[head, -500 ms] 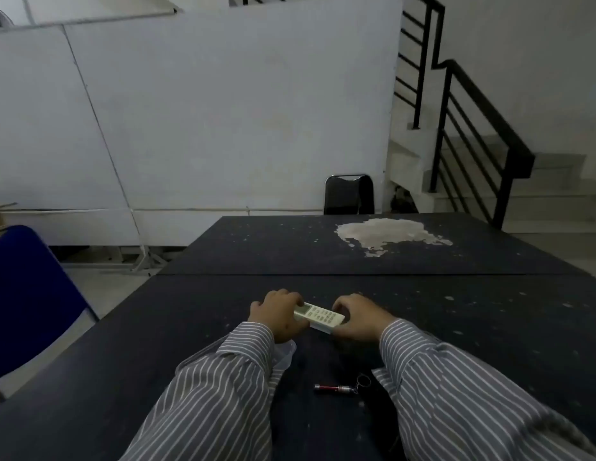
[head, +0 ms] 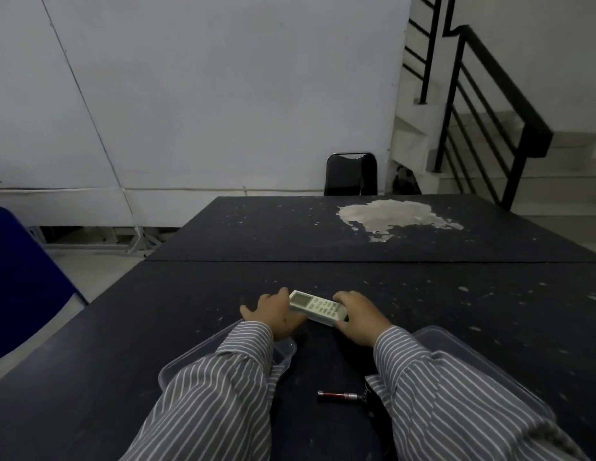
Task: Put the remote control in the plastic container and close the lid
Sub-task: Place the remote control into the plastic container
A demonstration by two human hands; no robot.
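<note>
A white remote control (head: 318,307) with a small screen and button rows lies slanted on the dark table (head: 456,294), between my two hands. My left hand (head: 275,316) holds its screen end, fingers spread around the corner. My right hand (head: 360,319) grips its button end. A clear plastic piece (head: 285,352) lies under my left forearm. Another clear plastic piece (head: 456,346) lies under my right forearm. I cannot tell which is the container and which the lid, as my striped sleeves hide most of both.
A small red pen-shaped light with a key ring (head: 338,395) lies between my forearms near the front edge. A pale worn patch (head: 393,216) marks the far table top. A black chair (head: 351,174) stands behind the table, a blue chair (head: 20,287) at left, stairs at right.
My left hand's fingers have spread out along the remote's screen end, and the screen now shows. The remote has stayed between both hands at about the same spot.
</note>
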